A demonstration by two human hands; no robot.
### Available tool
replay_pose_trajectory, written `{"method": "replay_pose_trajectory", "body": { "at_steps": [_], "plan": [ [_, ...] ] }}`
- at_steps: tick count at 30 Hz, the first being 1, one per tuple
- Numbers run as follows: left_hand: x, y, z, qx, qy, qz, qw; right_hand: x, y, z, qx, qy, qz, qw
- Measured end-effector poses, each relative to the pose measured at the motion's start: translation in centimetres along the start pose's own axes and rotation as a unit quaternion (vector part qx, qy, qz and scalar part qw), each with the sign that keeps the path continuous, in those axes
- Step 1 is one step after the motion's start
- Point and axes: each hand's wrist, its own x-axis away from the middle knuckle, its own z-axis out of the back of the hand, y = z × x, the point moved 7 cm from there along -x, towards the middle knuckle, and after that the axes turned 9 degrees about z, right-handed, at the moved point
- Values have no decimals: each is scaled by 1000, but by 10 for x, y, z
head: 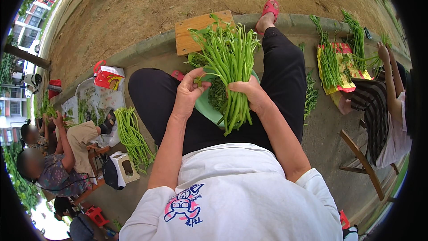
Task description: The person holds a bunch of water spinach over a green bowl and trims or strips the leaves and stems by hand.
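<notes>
My right hand [249,93] grips a thick bunch of long green leafy stems [230,63], held upright above my lap, with the leaves pointing away from me. At the left of the bunch, my left hand [192,90] pinches a small green leaf or sprig [199,81] between thumb and fingers. Below both hands a pale green plastic basin [208,112] rests between my legs, with loose dark green leaves [217,95] in it. The bunch hides part of the basin and of the wooden stool top behind it.
Beyond the basin stands a wooden stool [189,40] by the curb [147,47]. Cut stems [133,137] lie on the ground at left, near a plastic step stool [128,167]. More greens [329,65] lie on a yellow-red sack [347,85] at right. Other people sit on both sides, handling greens.
</notes>
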Motion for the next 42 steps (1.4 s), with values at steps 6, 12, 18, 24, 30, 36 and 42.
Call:
{"method": "replay_pose_trajectory", "body": {
  "at_steps": [6,12,18,24,30,36,42],
  "plan": [
    [0,-5,13,-32,11,5,999,0,-3,-8,-6,-15,6,1000],
    [1,1,4,-316,75,-130,937,-1,-1,-5,6,-7,-3,1000],
    [-8,-12,17,-243,108,-71,961,0,-1,-5,3,-16,-6,1000],
    [-13,-27,30,75,119,71,988,-1,-3,-8,8,-20,4,1000],
    [-11,-27,7,-88,53,51,993,1,-4,-5,5,-12,-3,1000],
    [4,26,-8,-279,121,-246,920,3,-8,-6,10,0,6,1000],
    [7,27,-22,-317,119,-248,908,0,-1,0,25,0,5,1000]
  ]
}}
